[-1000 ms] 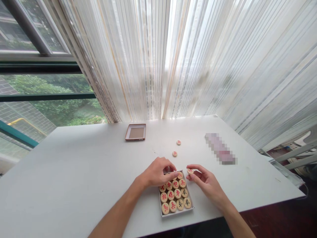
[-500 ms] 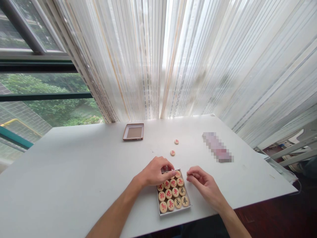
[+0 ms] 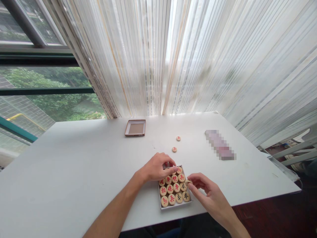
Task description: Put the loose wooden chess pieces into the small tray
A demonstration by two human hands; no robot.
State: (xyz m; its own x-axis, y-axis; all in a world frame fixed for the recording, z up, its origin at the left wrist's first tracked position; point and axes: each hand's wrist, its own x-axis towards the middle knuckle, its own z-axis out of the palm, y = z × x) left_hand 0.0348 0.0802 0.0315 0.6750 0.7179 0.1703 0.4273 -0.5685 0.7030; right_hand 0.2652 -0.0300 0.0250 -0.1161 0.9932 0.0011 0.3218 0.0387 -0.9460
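Note:
A small white box (image 3: 161, 202) near the table's front edge holds several round wooden chess pieces with red and black characters. My left hand (image 3: 156, 168) rests curled over the box's far left corner, fingertips on the pieces there. My right hand (image 3: 206, 191) is at the box's right rim, pinching a chess piece (image 3: 188, 181) between thumb and fingers. Two loose chess pieces (image 3: 174, 149) (image 3: 178, 138) lie on the white table (image 3: 74, 165) beyond the box.
A shallow brown-rimmed box lid (image 3: 135, 128) lies farther back on the table. A blurred flat object (image 3: 220, 148) lies to the right. Striped curtains hang behind the table; a window is at the left. White chair parts (image 3: 294, 155) stand at the right.
My right hand has moved down and left to the box's right rim with the piece it pinches. My left hand has stayed on the box's far corner.

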